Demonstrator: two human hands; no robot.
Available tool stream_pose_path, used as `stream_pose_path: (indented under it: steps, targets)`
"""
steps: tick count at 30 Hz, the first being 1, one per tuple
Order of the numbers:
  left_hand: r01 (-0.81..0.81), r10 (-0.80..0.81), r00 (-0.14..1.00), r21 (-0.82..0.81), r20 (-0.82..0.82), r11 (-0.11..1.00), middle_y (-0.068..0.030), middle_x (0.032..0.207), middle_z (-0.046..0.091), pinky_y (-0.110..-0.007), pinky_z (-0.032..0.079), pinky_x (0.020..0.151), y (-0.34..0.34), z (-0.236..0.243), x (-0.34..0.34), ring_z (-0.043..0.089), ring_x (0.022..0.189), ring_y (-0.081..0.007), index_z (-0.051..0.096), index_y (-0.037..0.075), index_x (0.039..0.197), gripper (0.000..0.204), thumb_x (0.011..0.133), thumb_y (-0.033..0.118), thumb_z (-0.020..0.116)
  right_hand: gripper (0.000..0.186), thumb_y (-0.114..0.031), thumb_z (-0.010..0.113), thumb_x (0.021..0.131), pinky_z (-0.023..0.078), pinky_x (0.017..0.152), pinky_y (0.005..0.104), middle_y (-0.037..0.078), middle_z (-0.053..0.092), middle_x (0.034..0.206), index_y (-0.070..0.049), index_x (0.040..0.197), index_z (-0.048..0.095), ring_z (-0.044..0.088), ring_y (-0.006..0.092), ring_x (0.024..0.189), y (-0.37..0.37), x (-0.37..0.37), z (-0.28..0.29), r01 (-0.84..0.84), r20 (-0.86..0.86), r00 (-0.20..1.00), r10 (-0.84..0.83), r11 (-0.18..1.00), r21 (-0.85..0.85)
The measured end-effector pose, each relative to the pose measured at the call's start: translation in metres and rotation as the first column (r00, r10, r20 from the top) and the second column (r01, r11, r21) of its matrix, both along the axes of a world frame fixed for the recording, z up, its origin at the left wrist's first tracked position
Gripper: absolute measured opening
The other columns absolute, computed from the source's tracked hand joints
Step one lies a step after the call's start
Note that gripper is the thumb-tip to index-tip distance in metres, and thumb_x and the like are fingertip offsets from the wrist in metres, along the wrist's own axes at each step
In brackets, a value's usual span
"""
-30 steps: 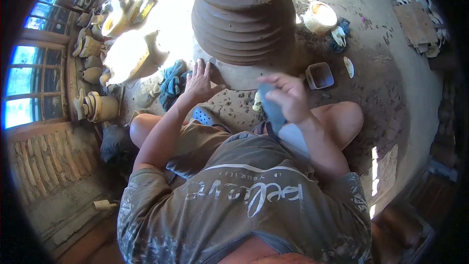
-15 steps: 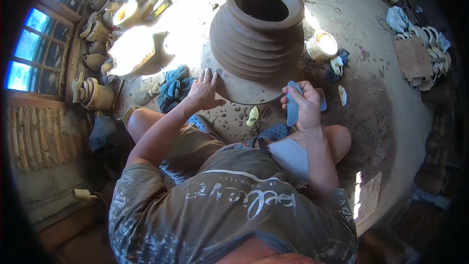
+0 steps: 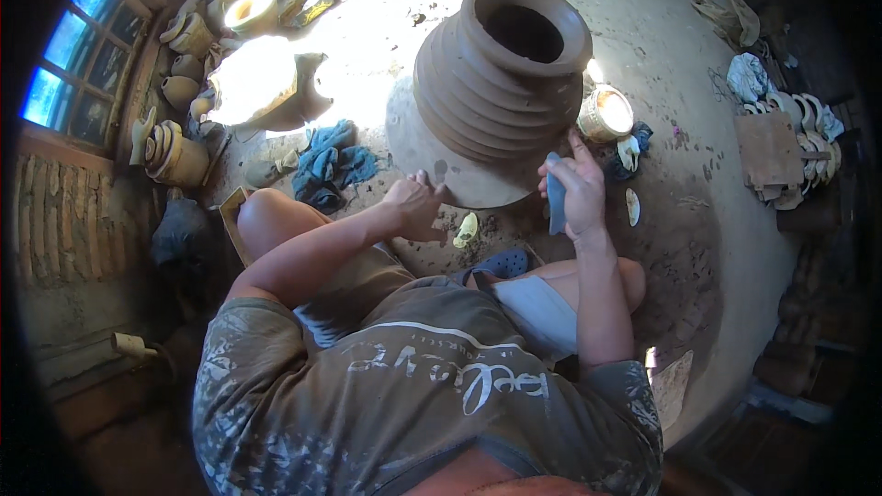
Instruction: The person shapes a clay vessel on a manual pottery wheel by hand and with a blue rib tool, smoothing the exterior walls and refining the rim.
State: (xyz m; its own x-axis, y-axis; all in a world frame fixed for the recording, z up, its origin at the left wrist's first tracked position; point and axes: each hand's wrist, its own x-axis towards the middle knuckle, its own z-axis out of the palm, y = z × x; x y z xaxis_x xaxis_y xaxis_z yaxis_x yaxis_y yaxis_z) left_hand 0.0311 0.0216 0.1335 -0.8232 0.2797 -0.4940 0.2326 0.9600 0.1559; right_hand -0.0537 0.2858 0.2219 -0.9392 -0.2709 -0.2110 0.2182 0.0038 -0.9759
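Note:
A large brown clay pot (image 3: 496, 101) with ridged, coiled walls and a wide round mouth stands on a flat round disc (image 3: 473, 186) in front of me. My left hand (image 3: 418, 207) is at the disc's near left edge, fingertips touching the rim and thumb apart from them; it holds nothing. My right hand (image 3: 583, 193) is closed on a flat blue rib (image 3: 556, 193), held upright by the disc's right side. Its index finger points up toward the pot's lower wall. Whether that fingertip touches the clay, I cannot tell.
A dark teal cloth (image 3: 335, 161) lies left of the disc. Beyond it sit a sunlit pale block (image 3: 253, 83) and several small pots along the window wall. Right of the pot stands a bucket (image 3: 606, 115) beside rags. A yellowish scrap (image 3: 466, 231) lies between my legs.
My left hand has slid from lying flat on the disc to its near rim, its fingers now bent. My right index finger has stretched up toward the pot; the blue rib stays gripped.

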Motion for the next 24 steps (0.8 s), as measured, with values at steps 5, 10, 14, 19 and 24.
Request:
stream_pose_path:
  steps: [5, 10, 14, 19, 24]
  targets:
    - [0.109, -0.111, 0.994, 0.216, -0.006, 0.97, -0.0306, 0.129, 0.061, -0.049, 0.054, 0.094, 0.025, -0.004, 0.007, 0.065, 0.115, -0.0437, 0.051, 0.009, 0.149, 0.089, 0.082, 0.063, 0.074, 0.06, -0.006, 0.064, 0.098, 0.054, 0.064, 0.0269, 0.008, 0.07, 0.088, -0.002, 0.154, 0.043, 0.064, 0.0112, 0.067, -0.012, 0.042, -0.013, -0.212, 0.043, 0.976, 0.213, 0.977, -0.017]
    - [-0.266, -0.064, 0.937, 0.82, 0.344, 0.506, -0.0147, 0.1, 0.074, -0.04, 0.055, 0.083, 0.037, -0.001, 0.002, 0.072, 0.094, -0.0264, 0.058, 0.002, 0.138, 0.067, 0.092, 0.047, 0.076, 0.036, -0.01, 0.066, 0.1, 0.054, 0.063, 0.0267, 0.009, 0.071, 0.091, 0.001, 0.134, 0.058, 0.065, 0.011, 0.067, -0.019, 0.061, -0.033, -0.082, 0.016, 0.997, 0.082, 0.996, 0.032]
    - [-0.605, -0.1, 0.782, 0.788, 0.615, 0.115, -0.0055, 0.081, 0.072, -0.027, 0.053, 0.066, 0.057, 0.01, 0.008, 0.067, 0.071, -0.0111, 0.068, -0.001, 0.115, 0.036, 0.096, 0.027, 0.077, 0.033, -0.008, 0.065, 0.101, 0.056, 0.075, 0.0293, 0.011, 0.072, 0.094, 0.002, 0.132, 0.06, 0.068, 0.0152, 0.078, -0.009, 0.064, -0.068, -0.059, -0.19, 0.974, 0.124, 0.947, 0.315]
    - [-0.587, 0.109, 0.793, 0.8, 0.6, -0.126, -0.0028, 0.075, 0.07, -0.026, 0.052, 0.057, 0.066, 0.0, 0.01, 0.064, 0.064, -0.0077, 0.07, 0.0, 0.093, 0.021, 0.097, 0.02, 0.077, 0.031, -0.007, 0.065, 0.1, 0.054, 0.087, 0.0294, 0.009, 0.072, 0.104, 0.003, 0.129, 0.062, 0.069, 0.016, 0.095, -0.015, 0.076, -0.063, -0.054, -0.246, 0.961, 0.123, 0.961, 0.271]
    - [-0.425, 0.351, 0.842, 0.905, 0.41, -0.037, -0.0052, 0.072, 0.068, -0.028, 0.052, 0.059, 0.05, 0.035, 0.011, 0.063, 0.062, -0.0104, 0.07, -0.002, 0.092, 0.023, 0.096, 0.02, 0.077, 0.024, -0.011, 0.065, 0.1, 0.054, 0.084, 0.0296, 0.005, 0.071, 0.111, -0.003, 0.122, 0.065, 0.067, 0.0147, 0.098, 0.0, 0.075, -0.068, -0.066, 0.195, 0.973, 0.12, 0.963, -0.261]
